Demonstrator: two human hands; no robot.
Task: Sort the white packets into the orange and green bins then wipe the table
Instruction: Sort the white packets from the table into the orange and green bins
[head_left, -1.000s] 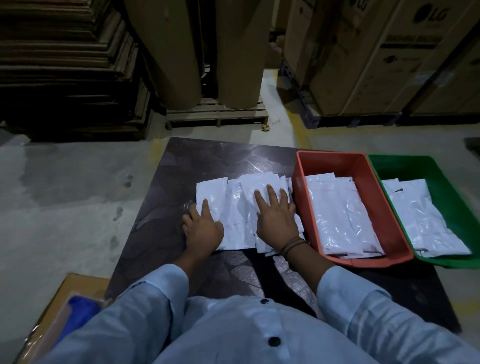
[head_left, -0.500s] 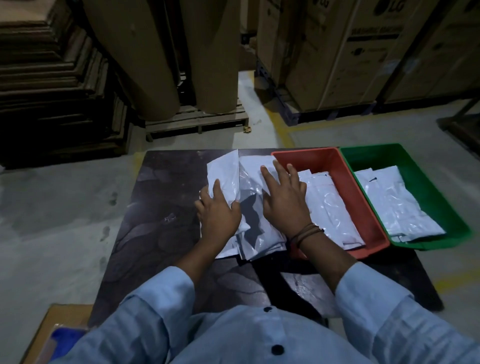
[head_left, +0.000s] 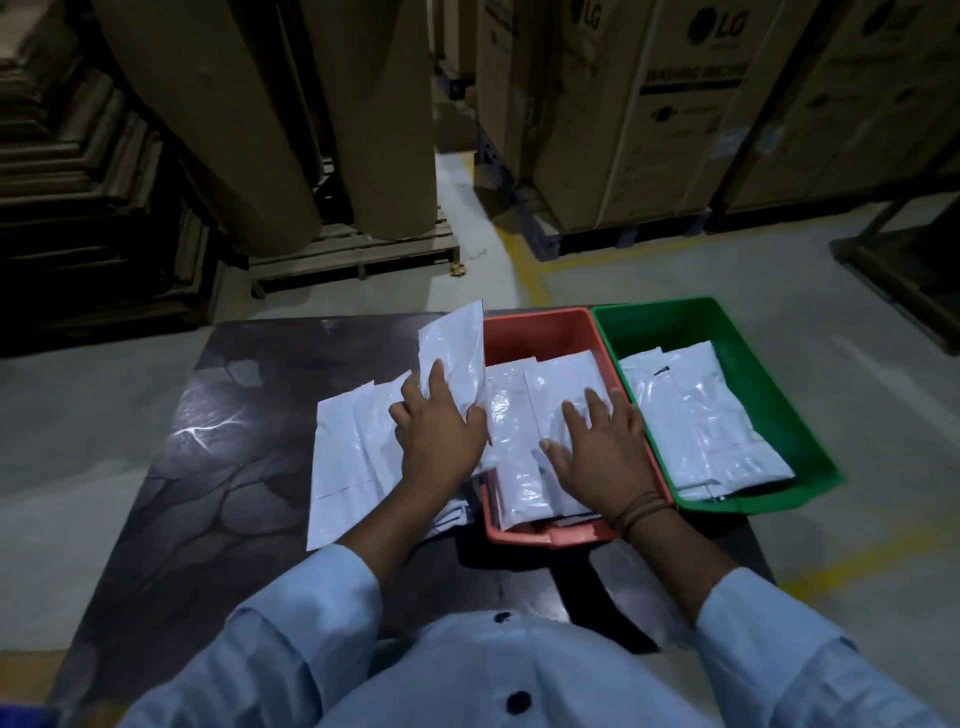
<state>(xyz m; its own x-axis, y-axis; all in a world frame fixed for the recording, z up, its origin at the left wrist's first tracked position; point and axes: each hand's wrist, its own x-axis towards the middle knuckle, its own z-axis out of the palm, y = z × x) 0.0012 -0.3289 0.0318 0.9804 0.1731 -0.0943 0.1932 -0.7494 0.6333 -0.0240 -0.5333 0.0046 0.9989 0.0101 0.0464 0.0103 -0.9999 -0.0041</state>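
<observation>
Several white packets (head_left: 345, 457) lie overlapping on the dark table (head_left: 228, 483), left of the orange bin (head_left: 540, 328). My left hand (head_left: 436, 434) grips one white packet (head_left: 454, 353), which stands tilted up against the bin's left wall. Inside the orange bin my right hand (head_left: 597, 449) lies flat, fingers spread, on a stack of packets (head_left: 519, 431). The green bin (head_left: 737, 332) stands touching the orange bin's right side and holds more packets (head_left: 701, 421).
Both bins sit at the table's far right. Beyond the table are a wooden pallet (head_left: 358, 249) with big brown paper rolls (head_left: 218, 114), stacked cardboard at left, and large cartons (head_left: 649, 114) at right. A metal frame (head_left: 898, 260) stands at far right.
My right hand has moved right from the pile on the table into the orange bin, with packets under it. My left hand has lifted one packet up on end.
</observation>
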